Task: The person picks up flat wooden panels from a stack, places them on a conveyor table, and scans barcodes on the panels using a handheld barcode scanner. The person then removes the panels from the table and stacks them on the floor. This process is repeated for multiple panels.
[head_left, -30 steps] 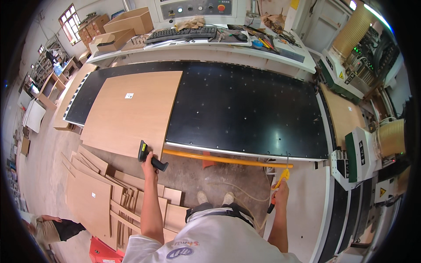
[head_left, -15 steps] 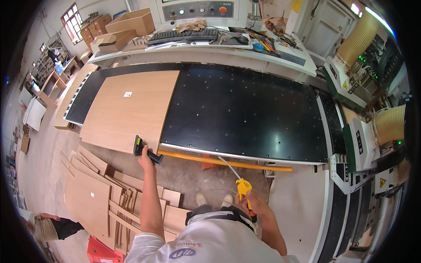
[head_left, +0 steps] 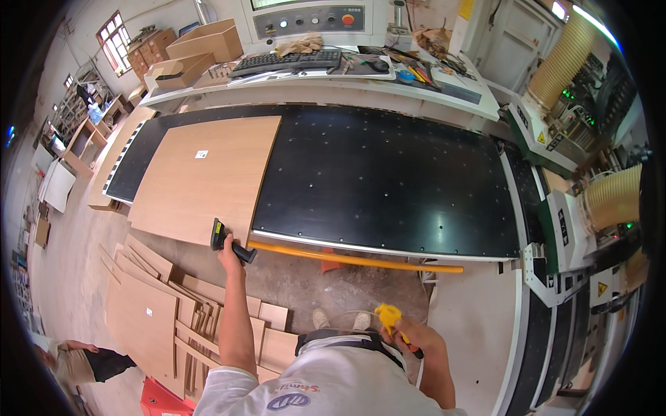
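Note:
My left hand (head_left: 229, 257) is wrapped round the handle of a black barcode scanner (head_left: 219, 234), held over the near right corner of a light wooden panel (head_left: 194, 191). A small white label (head_left: 201, 154) is stuck on the panel, which lies on the left part of a black machine bed (head_left: 374, 180). Lower right, close to my body, my right hand (head_left: 416, 338) grips a yellow air blow gun (head_left: 388, 315). The gun is smeared by motion, and its nozzle cannot be made out clearly.
A yellow bar (head_left: 347, 259) runs along the bed's near edge. Cut boards (head_left: 146, 298) are stacked at lower left, near another person (head_left: 76, 357). Machine heads with hoses (head_left: 614, 197) stand at right. Behind the bed, a shelf carries a keyboard (head_left: 286, 62) and gloves (head_left: 300, 44).
The blow gun in my right hand has turned and drawn in toward my body; its long nozzle no longer points out toward the bed. My left hand keeps the scanner in nearly the same place.

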A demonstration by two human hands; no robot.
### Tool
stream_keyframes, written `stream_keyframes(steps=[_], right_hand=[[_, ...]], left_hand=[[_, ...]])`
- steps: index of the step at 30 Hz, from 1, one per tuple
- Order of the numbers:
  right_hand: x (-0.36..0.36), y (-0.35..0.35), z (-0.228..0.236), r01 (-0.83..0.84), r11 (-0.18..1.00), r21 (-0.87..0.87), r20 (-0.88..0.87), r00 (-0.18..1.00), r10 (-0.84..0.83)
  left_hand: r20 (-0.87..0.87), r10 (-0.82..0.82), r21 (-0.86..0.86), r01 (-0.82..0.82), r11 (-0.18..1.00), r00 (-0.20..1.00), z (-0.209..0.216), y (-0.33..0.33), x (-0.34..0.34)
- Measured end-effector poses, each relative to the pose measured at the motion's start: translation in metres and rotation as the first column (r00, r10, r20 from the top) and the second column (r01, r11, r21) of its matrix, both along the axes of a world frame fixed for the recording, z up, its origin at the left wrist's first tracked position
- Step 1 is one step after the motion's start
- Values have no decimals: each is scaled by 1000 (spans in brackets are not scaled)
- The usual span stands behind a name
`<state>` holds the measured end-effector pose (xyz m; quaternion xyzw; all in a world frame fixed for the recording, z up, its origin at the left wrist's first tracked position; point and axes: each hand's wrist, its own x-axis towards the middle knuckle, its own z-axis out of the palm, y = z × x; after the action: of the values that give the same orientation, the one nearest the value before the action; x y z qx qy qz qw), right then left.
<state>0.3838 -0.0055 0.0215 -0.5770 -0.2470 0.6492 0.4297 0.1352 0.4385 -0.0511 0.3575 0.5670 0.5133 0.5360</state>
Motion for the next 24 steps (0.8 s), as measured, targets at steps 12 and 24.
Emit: stream_keyframes(steps=[12, 24], right_hand=[[36, -24, -54, 897, 436, 65, 384, 381, -841], [-1, 18, -23, 381, 922, -69, 303, 888, -345]], left_hand=[[10, -21, 23, 20, 1000, 1000, -7, -3, -3], [32, -47, 56, 45, 997, 998, -6, -3, -1]])
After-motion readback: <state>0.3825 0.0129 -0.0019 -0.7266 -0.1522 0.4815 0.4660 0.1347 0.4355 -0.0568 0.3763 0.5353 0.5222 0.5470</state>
